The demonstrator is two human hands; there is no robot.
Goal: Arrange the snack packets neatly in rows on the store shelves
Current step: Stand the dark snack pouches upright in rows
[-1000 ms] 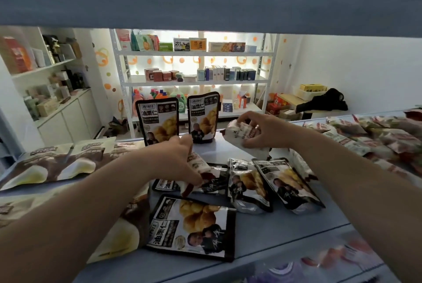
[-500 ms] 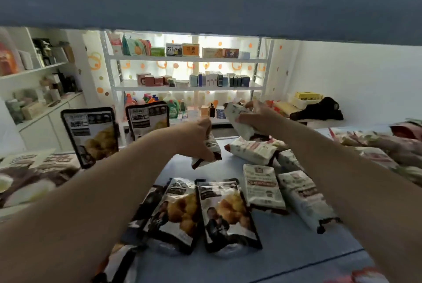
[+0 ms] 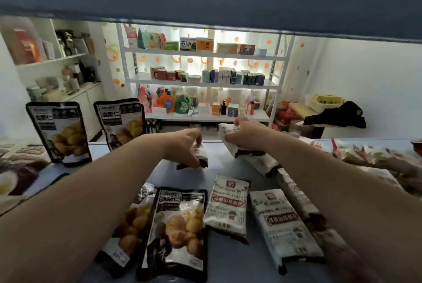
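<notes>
Nearby, "油栗仁" pouch (image 3: 177, 232); white packet (image 3: 199, 154) in left hand (image 3: 181, 146).

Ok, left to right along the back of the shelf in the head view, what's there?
Leftmost standing black packet, second black packet, left hand gripping a white packet, right hand gripping another white packet.

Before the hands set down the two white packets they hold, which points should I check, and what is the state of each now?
1. The left hand grips its white packet: ok.
2. The right hand grips the other white packet: ok.
3. Bare shelf between the hands for placing: ok.
4. Held packets upright: not ok for the right one, which lies slanted; the left one is mostly hidden.
5. The standing black packets at the back left are upright: ok.
6. Held packets' fronts face outward: cannot tell.
</notes>
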